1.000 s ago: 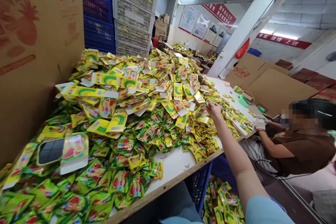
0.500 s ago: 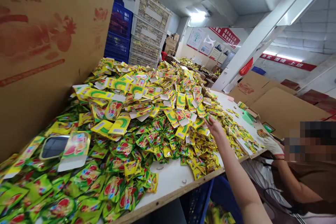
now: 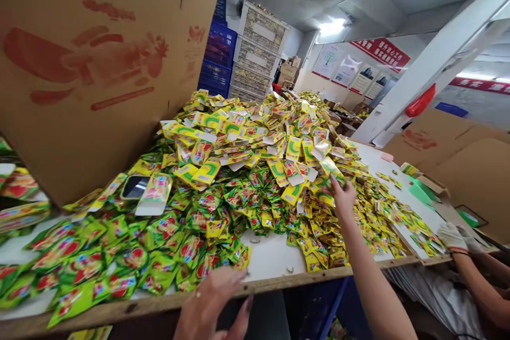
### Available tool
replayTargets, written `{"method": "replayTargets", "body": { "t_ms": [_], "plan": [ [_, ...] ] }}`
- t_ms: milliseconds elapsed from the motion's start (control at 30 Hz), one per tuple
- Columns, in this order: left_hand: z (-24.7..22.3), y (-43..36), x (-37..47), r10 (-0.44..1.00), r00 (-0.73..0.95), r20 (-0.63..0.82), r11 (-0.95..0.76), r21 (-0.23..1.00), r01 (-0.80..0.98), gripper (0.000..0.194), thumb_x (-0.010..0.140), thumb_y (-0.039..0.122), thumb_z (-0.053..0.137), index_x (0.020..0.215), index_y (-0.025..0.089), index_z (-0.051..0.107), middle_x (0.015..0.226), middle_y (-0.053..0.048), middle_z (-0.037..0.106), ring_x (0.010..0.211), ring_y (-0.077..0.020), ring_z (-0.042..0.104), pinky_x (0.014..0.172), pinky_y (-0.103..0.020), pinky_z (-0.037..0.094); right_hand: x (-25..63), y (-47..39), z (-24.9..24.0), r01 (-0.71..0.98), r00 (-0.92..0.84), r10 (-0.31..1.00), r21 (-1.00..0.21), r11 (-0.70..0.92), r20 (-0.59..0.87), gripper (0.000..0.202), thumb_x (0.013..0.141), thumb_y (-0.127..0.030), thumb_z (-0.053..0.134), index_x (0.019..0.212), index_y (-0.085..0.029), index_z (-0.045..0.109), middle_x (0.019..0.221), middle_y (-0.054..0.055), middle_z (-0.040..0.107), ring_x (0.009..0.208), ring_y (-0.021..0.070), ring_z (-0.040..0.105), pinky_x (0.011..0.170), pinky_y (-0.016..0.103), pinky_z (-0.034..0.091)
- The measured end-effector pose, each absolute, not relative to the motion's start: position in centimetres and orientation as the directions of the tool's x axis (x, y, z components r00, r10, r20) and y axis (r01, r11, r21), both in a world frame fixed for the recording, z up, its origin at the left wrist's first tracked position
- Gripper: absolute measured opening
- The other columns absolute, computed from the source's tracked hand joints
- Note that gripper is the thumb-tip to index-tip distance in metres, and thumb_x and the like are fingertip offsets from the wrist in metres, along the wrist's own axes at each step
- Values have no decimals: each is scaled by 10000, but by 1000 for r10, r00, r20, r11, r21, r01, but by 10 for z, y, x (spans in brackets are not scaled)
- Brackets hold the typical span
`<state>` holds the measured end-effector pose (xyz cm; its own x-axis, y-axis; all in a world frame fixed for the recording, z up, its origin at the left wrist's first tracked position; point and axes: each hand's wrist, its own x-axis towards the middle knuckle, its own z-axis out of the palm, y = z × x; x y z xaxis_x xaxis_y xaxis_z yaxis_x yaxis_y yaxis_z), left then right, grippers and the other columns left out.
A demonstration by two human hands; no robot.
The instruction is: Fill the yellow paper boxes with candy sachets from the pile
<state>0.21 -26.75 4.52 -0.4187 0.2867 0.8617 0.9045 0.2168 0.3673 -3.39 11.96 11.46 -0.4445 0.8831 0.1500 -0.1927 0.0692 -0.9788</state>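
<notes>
My right hand [image 3: 344, 197] reaches over the heap on the table, fingers closed on the lower edge of a small yellow carton [image 3: 330, 166]. Flat yellow cartons [image 3: 294, 147] with white flaps are piled around and behind it. Below that hand lie many yellow sachets [image 3: 319, 244]. Green sachets [image 3: 165, 231] with red fruit prints spread across the middle and left. Low at the table's front edge is my left hand [image 3: 211, 300], slightly blurred, thumb and fingers apart with nothing between them.
A large cardboard box [image 3: 107, 64] stands at left, near a phone-like dark-screened object [image 3: 135, 187]. White crates [image 3: 258, 48] and blue crates [image 3: 217, 58] are stacked behind. A co-worker's gloved hand [image 3: 452, 237] works at far right. A blue bin [image 3: 314, 303] sits under the wooden table edge [image 3: 279, 281].
The view has swung left, so the scene sits farther right. My left hand has come into view at the bottom. My right hand stays at the yellow cartons.
</notes>
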Motion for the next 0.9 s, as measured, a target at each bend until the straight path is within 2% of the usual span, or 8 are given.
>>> {"method": "replayTargets", "body": {
  "t_ms": [100,167,300,467,600,700,800,900],
  "plan": [
    [54,-236,-8,396,-409,822,396,249,884,604,890,125,598,1450,184,381,1266,-133,643,1290,-247,545,1072,-391,459,32,59,84,-159,-509,838,-978,133,197,369,635,-391,865,851,-162,672,814,24,691,683,171,648,540,272,587],
    [50,-218,-14,512,-375,773,455,126,882,585,904,183,603,1454,209,407,1398,-130,564,1432,-284,380,1196,-466,281,72,15,65,-105,-686,704,-983,151,182,291,733,-401,805,912,-201,693,808,27,700,662,176,656,523,285,598],
    [49,-197,-24,738,-275,616,326,32,945,495,912,214,586,1396,251,491,1487,-94,495,1476,-288,298,1242,-514,83,117,-45,56,12,-896,444,-999,-42,-29,257,771,-404,782,937,-223,704,727,4,669,506,135,604,458,279,593],
    [63,-196,-17,874,-361,325,155,517,842,429,832,139,553,1259,174,559,1291,-134,638,1270,-296,544,1128,-493,368,130,-36,73,78,-949,298,-992,-100,-105,267,741,-377,813,919,-211,702,742,10,659,509,133,608,408,252,566],
    [56,-201,8,847,-532,-4,121,975,185,352,840,319,597,1154,163,576,1031,-94,680,896,-211,636,827,-346,538,122,-26,82,-89,-894,441,-996,-12,75,206,820,-318,751,1002,-257,678,732,-17,635,352,66,468,296,192,412],
    [53,-199,24,877,-473,-84,-28,974,-225,421,735,420,728,1027,144,600,866,-32,637,732,-142,558,715,-286,507,104,-37,86,-231,-879,377,-953,198,292,151,826,-281,742,964,-250,692,905,30,638,494,88,539,396,211,457],
    [57,-199,30,856,-499,-139,-40,943,-330,453,623,371,820,954,145,608,817,-5,613,713,-130,519,706,-282,475,88,-46,88,-343,-850,204,-803,487,486,112,839,-240,716,951,-248,707,948,59,616,833,187,622,693,300,547],
    [58,-202,29,819,-546,-174,-25,941,-338,397,616,323,808,912,143,614,792,-1,609,700,-128,505,681,-267,458,86,-45,86,-349,-868,60,-691,633,493,136,887,-220,651,1013,-255,689,928,56,601,864,193,614,745,305,530]
  ]
}}
